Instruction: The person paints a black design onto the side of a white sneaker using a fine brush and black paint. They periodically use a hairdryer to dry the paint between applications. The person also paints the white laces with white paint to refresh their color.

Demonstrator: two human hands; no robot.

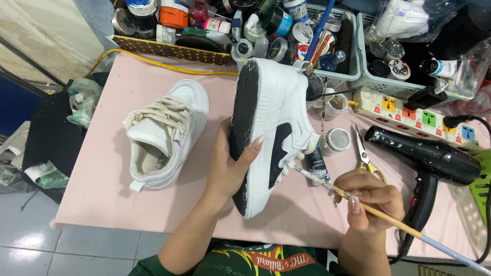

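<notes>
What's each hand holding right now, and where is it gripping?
Left hand grips the white sneaker around its black sole. Right hand pinches the paintbrush on its wooden handle.

Paintbrush (388,217) handle end cut off at frame's right edge

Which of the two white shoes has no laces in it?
The shoe held up in the left hand, sole showing, has none. The other shoe on the pink table has beige laces.

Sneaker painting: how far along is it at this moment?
Done: the held sneaker already has a black side panel. In hand: left hand grips its sole while right hand puts the brush tip to its side. Left: the second sneaker on the table is all white.
</notes>
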